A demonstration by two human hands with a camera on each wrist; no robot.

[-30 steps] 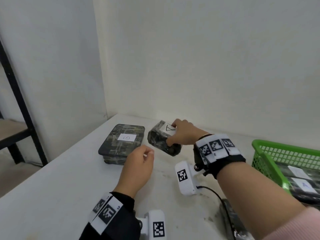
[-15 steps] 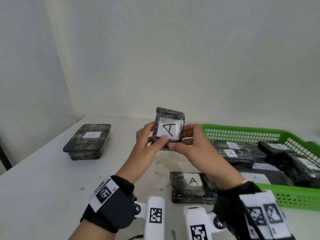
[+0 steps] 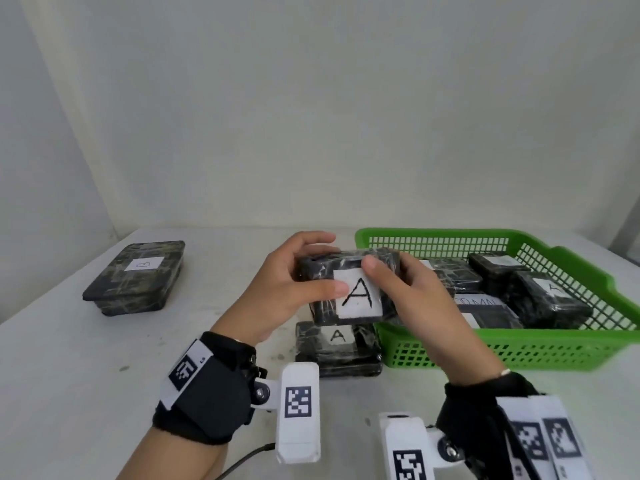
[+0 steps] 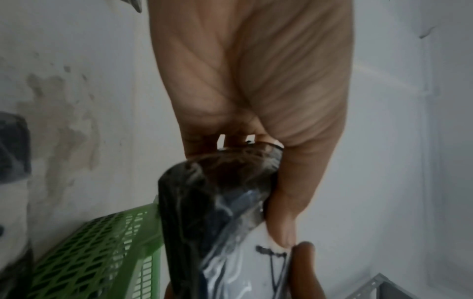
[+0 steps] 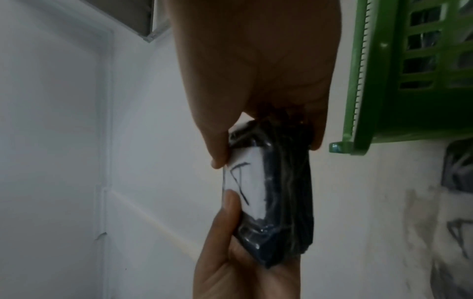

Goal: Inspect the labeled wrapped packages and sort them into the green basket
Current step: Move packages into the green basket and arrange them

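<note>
Both hands hold a small dark wrapped package [image 3: 349, 292] with a white label marked A, lifted above the table just left of the green basket [image 3: 519, 348]. My left hand [image 3: 294, 289] grips its left end, thumb on the label. My right hand [image 3: 398, 282] grips its right end, thumb on the label's top edge. The wrist views show the same package [image 4: 217, 212] [image 5: 279, 194] pinched from both ends. A second package marked A [image 3: 337, 348] lies on the table under it. A flat package marked B [image 3: 138, 275] lies at the far left. Several labeled packages [image 3: 540, 296] fill the basket.
The white table [image 3: 69, 393] meets a white wall along its far edge. The basket's left wall stands right beside the A package on the table. White camera mounts [image 3: 299, 407] hang below both wrists, with a thin cable [image 3: 239, 462] near the front edge.
My right hand lifted the small package from beside the B package, my left hand joined it, and both turned it flatter and moved it right, close to the basket. The view swung right.
</note>
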